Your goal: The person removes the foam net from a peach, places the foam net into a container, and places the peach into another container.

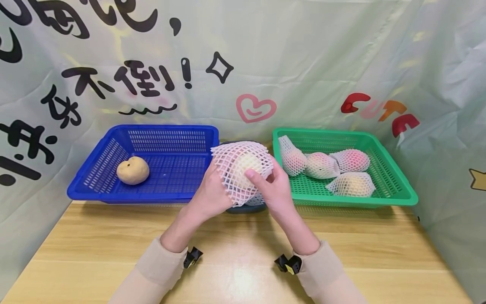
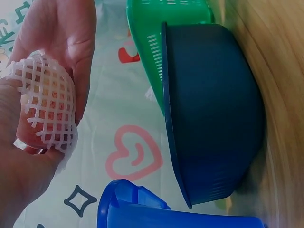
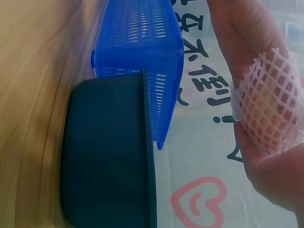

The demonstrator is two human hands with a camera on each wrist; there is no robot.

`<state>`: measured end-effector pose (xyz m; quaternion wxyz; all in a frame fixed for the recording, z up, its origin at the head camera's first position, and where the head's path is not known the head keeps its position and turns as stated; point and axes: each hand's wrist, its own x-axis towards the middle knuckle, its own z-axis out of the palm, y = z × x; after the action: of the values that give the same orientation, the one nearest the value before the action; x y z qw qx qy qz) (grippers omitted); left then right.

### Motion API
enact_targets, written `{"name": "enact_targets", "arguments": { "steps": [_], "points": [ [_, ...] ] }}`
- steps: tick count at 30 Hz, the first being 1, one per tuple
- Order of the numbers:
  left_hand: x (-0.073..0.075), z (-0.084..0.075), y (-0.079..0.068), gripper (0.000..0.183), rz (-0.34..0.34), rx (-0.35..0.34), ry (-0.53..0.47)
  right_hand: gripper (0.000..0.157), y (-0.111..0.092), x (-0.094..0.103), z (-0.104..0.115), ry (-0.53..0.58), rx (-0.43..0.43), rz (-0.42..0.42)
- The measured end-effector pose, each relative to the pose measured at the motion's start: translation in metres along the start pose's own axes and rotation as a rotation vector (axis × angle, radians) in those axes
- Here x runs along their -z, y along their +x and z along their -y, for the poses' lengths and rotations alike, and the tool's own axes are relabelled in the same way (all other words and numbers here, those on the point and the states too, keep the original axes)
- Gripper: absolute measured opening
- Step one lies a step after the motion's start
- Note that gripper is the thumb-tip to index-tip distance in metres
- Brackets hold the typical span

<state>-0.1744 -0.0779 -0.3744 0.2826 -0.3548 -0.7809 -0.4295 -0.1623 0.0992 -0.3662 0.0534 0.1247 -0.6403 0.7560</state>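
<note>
Apparently Midway: A Fruit Half in Its Net

A fruit (image 1: pixel 247 161) is held up above the surface (image 1: pixel 243 245), in front of the dark basket (image 2: pixel 211 114), between both hands, with a foam net (image 1: pixel 228 162) flared wide around it. The left hand (image 1: pixel 211 195) curls about the fruit from its side; the right hand (image 1: pixel 280 191) grips from the other, its thumb pressed over the net and the fruit.

The step in hand looks like working the net over the fruit, though a still moment cannot rule out that it is being drawn off. The blue basket (image 1: pixel 125 197) holds one bare fruit (image 1: pixel 133 170), the green basket (image 1: pixel 353 202) four netted fruits (image 1: pixel 352 185), which fits netting better. If so, the next move calls for one hand to steady the fruit while the other draws the loose edge evenly down, without tearing the mesh.

Most of the left fingers are hidden by the net in the head view, and the right fingertips pass behind the fruit, so their exact placing is hard to tell. In the left wrist view, a reddish patch lies bare beyond the mesh. Hands and net block most of the dark basket from above; some pale mesh shows there, its amount unclear.
</note>
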Motion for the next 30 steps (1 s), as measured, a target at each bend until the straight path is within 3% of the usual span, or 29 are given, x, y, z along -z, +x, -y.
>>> {"name": "enact_targets", "arguments": {
  "steps": [13, 19, 24, 30],
  "points": [
    [0.004, 0.002, 0.002, 0.081, -0.011, -0.059, 0.004, 0.046, 0.001, 0.004, 0.001, 0.059, 0.105, -0.024],
    [0.009, 0.002, 0.004, 0.087, -0.011, 0.014, 0.004, 0.03, 0.003, 0.003, 0.0, 0.076, 0.166, -0.1],
    [0.014, 0.003, 0.006, 0.09, -0.014, 0.072, -0.015, 0.022, 0.006, 0.004, 0.001, 0.034, 0.159, -0.182],
    [0.023, 0.009, 0.007, 0.089, -0.019, 0.126, -0.026, 0.025, 0.009, 0.006, 0.0, 0.054, 0.132, -0.205]
  ]
}}
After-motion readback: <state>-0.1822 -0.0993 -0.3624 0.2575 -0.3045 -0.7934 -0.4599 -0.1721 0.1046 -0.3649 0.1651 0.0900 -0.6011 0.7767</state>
